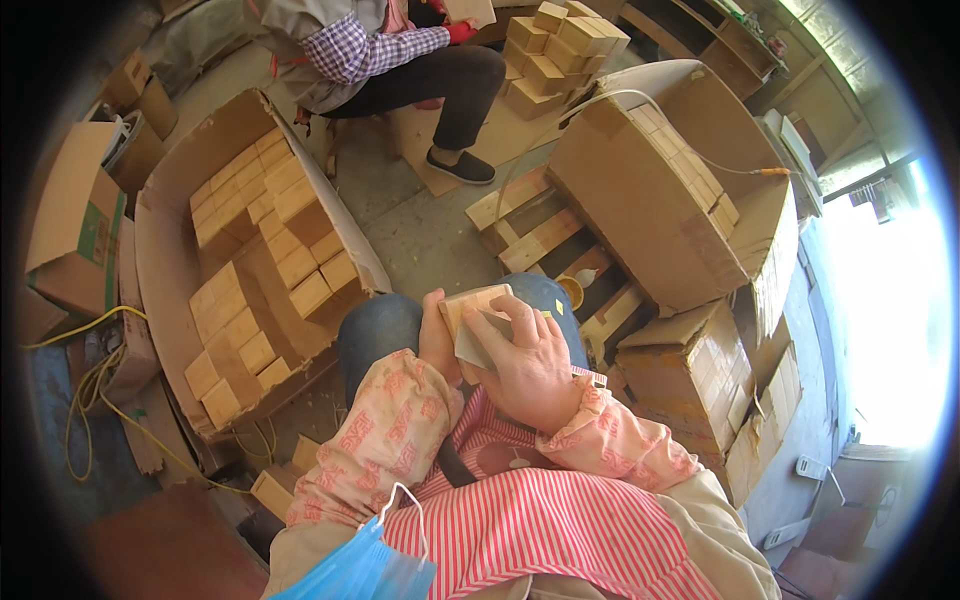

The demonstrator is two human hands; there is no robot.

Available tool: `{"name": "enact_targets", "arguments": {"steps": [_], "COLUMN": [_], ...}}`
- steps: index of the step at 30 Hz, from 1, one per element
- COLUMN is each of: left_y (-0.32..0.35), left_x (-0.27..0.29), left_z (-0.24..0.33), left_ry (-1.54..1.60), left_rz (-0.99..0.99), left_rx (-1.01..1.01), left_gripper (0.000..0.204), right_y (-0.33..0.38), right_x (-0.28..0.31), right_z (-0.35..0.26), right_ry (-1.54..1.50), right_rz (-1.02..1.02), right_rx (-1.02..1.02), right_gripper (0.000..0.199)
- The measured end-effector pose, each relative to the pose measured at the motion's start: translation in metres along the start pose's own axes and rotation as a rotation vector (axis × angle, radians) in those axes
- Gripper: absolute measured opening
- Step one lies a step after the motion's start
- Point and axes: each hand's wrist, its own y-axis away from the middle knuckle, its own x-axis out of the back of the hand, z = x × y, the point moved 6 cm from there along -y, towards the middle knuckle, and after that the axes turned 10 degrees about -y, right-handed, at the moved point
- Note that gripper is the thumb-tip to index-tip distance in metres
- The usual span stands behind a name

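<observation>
Over my lap, a pale wooden block (484, 297) rests in my left hand (435, 337), whose fingers close along its left side. My right hand (532, 368) lies over the block's right part with bent fingers. It grips a thin grey piece (472, 349), which looks like a sheet of sandpaper, against the near side of the block. The right palm and the block's underside are hidden.
To the left stands an open cardboard box (160, 215) with wooden blocks; another box (640, 190) of blocks is at the right, beside a wooden pallet (540, 240). Ahead, a seated co-worker (380, 50) in red gloves holds a block near a block stack (555, 50). A yellow cord (150, 430) lies left.
</observation>
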Motion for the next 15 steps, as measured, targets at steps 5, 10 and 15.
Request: {"name": "enact_targets", "arguments": {"steps": [5,10,15], "left_y": [0.0005,0.001,-0.0031], "left_x": [-0.0003,0.0018,0.0008], "left_z": [0.0008,0.0005,-0.001], "left_ry": [-0.019,0.001,-0.021], "left_rz": [0.059,0.06,0.021], "left_rx": [0.015,0.002,-0.001], "left_gripper": [0.081,0.079,0.077], "right_y": [-0.0007,-0.0035,-0.003], "right_x": [0.0018,-0.0007,-0.002], "right_z": [0.0002,0.0024,0.0044], "right_ry": [-0.005,0.015,0.025], "right_rz": [0.003,0.007,-0.027], "right_rx": [0.008,0.023,0.048], "right_gripper": [0.065,0.067,0.065]}}
